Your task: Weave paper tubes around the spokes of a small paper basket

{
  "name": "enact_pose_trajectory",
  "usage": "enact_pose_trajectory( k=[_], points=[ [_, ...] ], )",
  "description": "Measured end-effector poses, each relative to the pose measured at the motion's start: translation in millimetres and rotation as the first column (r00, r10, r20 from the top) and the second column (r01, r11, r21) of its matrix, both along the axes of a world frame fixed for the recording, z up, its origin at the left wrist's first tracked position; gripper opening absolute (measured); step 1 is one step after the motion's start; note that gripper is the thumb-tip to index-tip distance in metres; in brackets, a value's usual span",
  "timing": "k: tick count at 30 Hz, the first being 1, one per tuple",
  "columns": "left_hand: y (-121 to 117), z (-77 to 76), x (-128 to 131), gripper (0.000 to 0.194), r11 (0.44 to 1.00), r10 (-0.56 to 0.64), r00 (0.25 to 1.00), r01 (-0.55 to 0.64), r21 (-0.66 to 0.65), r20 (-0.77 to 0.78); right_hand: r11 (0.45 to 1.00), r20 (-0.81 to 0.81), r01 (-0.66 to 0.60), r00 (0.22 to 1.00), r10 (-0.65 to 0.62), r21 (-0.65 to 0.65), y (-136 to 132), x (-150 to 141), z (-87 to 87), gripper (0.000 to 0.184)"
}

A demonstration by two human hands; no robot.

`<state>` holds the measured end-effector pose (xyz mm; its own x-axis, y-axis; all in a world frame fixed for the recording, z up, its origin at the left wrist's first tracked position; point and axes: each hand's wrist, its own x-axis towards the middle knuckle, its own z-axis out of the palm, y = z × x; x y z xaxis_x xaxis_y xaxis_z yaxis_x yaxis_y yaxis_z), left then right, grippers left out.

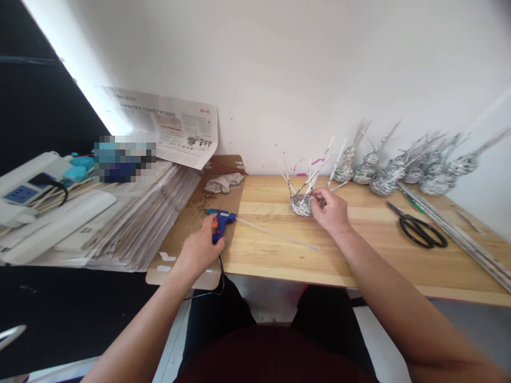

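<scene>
My left hand (pixel 200 248) is closed round the handle of a blue glue gun (pixel 219 221) that lies on a brown board (pixel 187 223). A long clear glue stick (pixel 279 235) runs out of the gun to the right across the wooden table (pixel 359 255). My right hand (pixel 329 210) pinches a small woven piece of rolled newspaper (pixel 301 204), which stands on the table with several paper sticks pointing up from it.
Black scissors (pixel 421 230) lie at the right. Several finished woven pieces (pixel 383 178) line the wall, with long paper rods (pixel 459 234) beside them. A newspaper stack (pixel 131 218), a power strip (pixel 24 186) and a rag (pixel 223 182) are at the left.
</scene>
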<state>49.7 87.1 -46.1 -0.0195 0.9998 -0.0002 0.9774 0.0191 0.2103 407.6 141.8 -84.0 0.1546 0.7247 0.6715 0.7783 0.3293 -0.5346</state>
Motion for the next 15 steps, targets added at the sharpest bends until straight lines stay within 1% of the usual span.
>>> enact_pose_trajectory(
  k=[3, 6, 9, 11, 13, 15],
  points=[
    [-0.9, 3.3, -15.7, 0.068, 1.000, -0.007, 0.998, 0.008, -0.016, 0.055, 1.000, 0.003, -0.003, 1.000, 0.003, -0.003, 0.4, 0.3, -0.3, 0.012],
    [-4.5, -1.0, -28.8, 0.069, 1.000, 0.019, 0.976, -0.018, -0.006, 0.219, 1.000, 0.005, -0.016, 1.000, 0.016, -0.006, 0.0, 0.0, 0.3, 0.012],
    [-11.7, -13.7, -31.7, 0.070, 0.998, 0.043, 0.904, -0.056, 0.017, 0.425, 1.000, 0.013, -0.021, 1.000, 0.021, 0.001, -0.1, -0.1, 0.6, 0.013],
    [-17.6, -22.5, -29.8, 0.072, 0.996, 0.079, 0.843, -0.089, -0.006, 0.532, 1.000, 0.016, -0.014, 1.000, 0.014, 0.001, 0.1, 0.0, 0.6, 0.013],
    [-22.6, -27.8, -29.0, 0.074, 0.994, 0.106, 0.807, -0.108, -0.031, 0.582, 1.000, 0.018, -0.010, 1.000, 0.011, -0.005, 0.1, 0.0, 0.6, 0.014],
    [-25.7, -28.3, -31.9, 0.075, 0.994, 0.102, 0.816, -0.106, -0.027, 0.569, 1.000, 0.022, -0.012, 1.000, 0.012, -0.013, 0.0, 0.2, 0.7, 0.015]
  ],
)
